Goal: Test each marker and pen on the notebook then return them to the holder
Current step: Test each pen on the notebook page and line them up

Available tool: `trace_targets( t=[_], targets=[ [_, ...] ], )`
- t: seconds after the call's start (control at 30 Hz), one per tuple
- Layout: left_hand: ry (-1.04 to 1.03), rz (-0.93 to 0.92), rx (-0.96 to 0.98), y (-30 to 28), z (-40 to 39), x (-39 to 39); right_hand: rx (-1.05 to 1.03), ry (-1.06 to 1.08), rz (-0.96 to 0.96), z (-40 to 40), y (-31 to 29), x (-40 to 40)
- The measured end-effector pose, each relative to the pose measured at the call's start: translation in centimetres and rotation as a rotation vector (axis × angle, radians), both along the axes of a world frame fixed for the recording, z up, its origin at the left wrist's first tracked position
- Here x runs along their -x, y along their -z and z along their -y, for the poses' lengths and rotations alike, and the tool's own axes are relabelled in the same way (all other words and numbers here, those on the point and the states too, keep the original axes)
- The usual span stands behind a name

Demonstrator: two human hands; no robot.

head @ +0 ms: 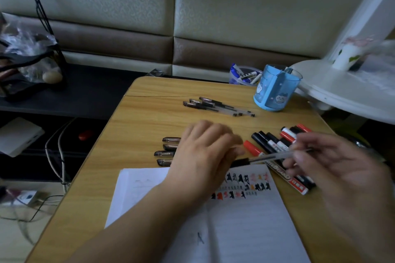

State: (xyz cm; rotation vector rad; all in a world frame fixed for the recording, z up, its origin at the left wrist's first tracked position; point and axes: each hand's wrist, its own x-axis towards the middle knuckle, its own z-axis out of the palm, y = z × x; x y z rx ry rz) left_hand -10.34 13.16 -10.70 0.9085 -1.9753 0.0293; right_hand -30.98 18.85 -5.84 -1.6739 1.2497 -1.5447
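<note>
Above the open white notebook (245, 220), marked already, our right hand (333, 168) pinches a clear black-capped pen (271, 157); left hand (205, 151) rests loosely curled; the blue plastic holder (275, 89) awaits everything.

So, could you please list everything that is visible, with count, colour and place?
Notebook: one, white, open, near table edge.
Pens: about four, clear and black, far table centre.
Capped pens: four, dark, under left hand.
Markers: several, black and red, right of notebook.
Holder: one, blue, far right corner.
Clear cup: one, behind holder, blue-white markers inside.
Table: one, wooden.
Bag: one, clear plastic, far left.
Left hand: over capped pens.
Right hand: pinches a clear pen.
</note>
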Motion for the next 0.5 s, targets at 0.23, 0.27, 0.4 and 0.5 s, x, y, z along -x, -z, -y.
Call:
trace_targets(
  t=[0.23,0.27,0.4,0.5],
  targets=[
    [0.236,0.178,-0.135,-0.3,-0.5,0.2,-0.292,-0.265,0.47,-0.3,2.1,-1.2],
    [0.28,0.212,-0.142,-0.3,-0.6,0.2,-0.348,-0.287,0.391,-0.3,2.5,-1.5],
    [0.336,0.284,-0.131,-0.4,-1.2,0.5,-0.391,-0.26,0.283,-0.4,3.5,-2.1],
    [0.383,0.225,-0.182,-0.3,-1.0,0.6,-0.382,-0.322,0.307,-0.4,3.6,-1.7]
  ],
)
